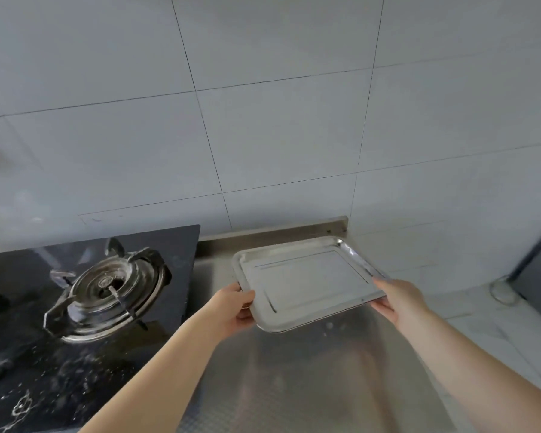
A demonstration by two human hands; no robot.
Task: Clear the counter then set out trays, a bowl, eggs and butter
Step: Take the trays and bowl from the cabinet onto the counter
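A rectangular stainless steel tray [303, 276] hangs tilted just above the steel counter [294, 370], near the back wall. My left hand [239, 307] grips the tray's near left corner, thumb on top of the rim. My right hand [397, 303] grips its near right edge. The tray holds nothing. No bowl, eggs or butter are in sight.
A black glass gas stove with a round burner [110, 292] lies to the left, touching the counter's edge. A grey tiled wall [263, 120] rises behind. To the right are a white floor, a floor drain [502, 290] and a dark appliance edge [537, 260].
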